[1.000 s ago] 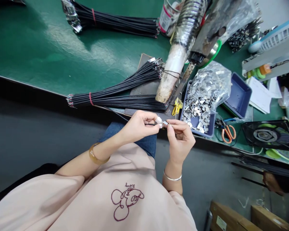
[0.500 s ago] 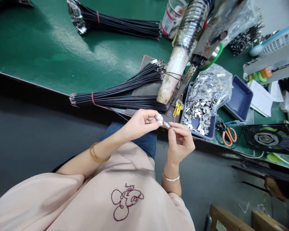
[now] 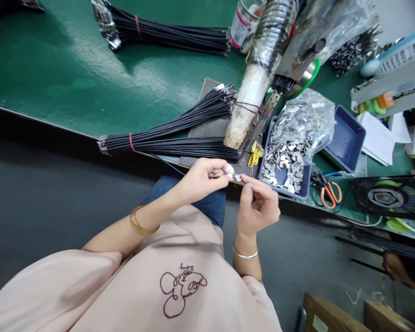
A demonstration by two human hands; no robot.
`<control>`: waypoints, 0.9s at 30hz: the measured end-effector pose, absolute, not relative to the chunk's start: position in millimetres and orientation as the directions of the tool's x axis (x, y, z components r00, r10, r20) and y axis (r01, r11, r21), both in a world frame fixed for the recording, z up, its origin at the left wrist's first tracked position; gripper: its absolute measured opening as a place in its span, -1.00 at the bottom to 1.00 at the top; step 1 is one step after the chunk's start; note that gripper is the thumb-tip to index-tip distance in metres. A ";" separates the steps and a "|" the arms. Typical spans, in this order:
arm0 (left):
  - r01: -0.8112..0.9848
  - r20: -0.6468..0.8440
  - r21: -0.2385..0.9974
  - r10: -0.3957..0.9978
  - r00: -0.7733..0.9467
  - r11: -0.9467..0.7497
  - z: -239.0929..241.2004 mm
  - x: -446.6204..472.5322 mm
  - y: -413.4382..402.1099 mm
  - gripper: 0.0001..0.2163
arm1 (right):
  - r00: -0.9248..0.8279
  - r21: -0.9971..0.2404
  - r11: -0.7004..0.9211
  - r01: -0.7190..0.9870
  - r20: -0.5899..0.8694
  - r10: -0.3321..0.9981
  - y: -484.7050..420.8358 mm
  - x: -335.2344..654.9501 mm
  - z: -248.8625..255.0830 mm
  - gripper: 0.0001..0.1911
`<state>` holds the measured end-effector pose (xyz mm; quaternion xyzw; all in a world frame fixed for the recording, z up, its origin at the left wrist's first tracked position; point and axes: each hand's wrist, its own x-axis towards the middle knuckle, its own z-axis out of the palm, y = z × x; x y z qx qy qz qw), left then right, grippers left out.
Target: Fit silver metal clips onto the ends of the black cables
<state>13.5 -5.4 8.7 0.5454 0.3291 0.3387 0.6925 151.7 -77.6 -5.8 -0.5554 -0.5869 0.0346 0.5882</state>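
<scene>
My left hand (image 3: 204, 180) is closed in a pinch, with white covering on its fingertips. A thin black cable (image 3: 168, 163) runs from the table edge behind this hand, and its end seems to sit in the pinch. A small silver metal shell (image 3: 238, 177) sticks out just past the left fingertips. Beside it is my right hand (image 3: 259, 203), index fingertip at the shell's right end. The right thumb is drawn back from the shell, and the other fingers are curled. Nearest above lies a bundle of black cables (image 3: 193, 146) tied with a red band.
A blue tray (image 3: 306, 186) holds many metal shells and a plastic bag (image 3: 307, 113). Overhead reaches a taped duct (image 3: 249, 87). Yellow snips (image 3: 255, 154), orange-handled pliers (image 3: 331, 194) and a fan (image 3: 387, 198) lie along the table edge. Another cable bundle (image 3: 180, 37) is farther back.
My right thumb has come away from the metal shell, which was pinched between thumb and index finger. The shell now sits closer to my left fingertips. My left hand stays nearly still.
</scene>
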 end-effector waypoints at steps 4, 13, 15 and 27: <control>-0.107 -0.114 0.975 0.851 0.513 0.195 7.0 12.2 -3.5 -0.85 | 0.424 -0.830 0.294 0.475 0.508 0.750 -75.2 155.3 -11.2 -0.93; -0.107 -0.127 0.975 0.887 0.443 0.193 7.1 16.5 -1.8 -0.85 | 0.111 -0.490 0.387 0.781 0.719 0.686 -71.0 158.8 -12.5 -0.81; -0.114 -0.117 0.977 0.896 0.429 0.182 6.5 18.8 -2.2 -0.85 | 0.085 -0.455 0.405 0.793 0.741 0.666 -70.1 159.4 -14.4 -0.79; -0.050 -0.073 0.994 0.937 0.341 0.096 5.3 26.5 0.6 -0.89 | 0.247 -0.656 0.294 0.695 0.602 0.759 -61.8 158.2 -13.6 -0.94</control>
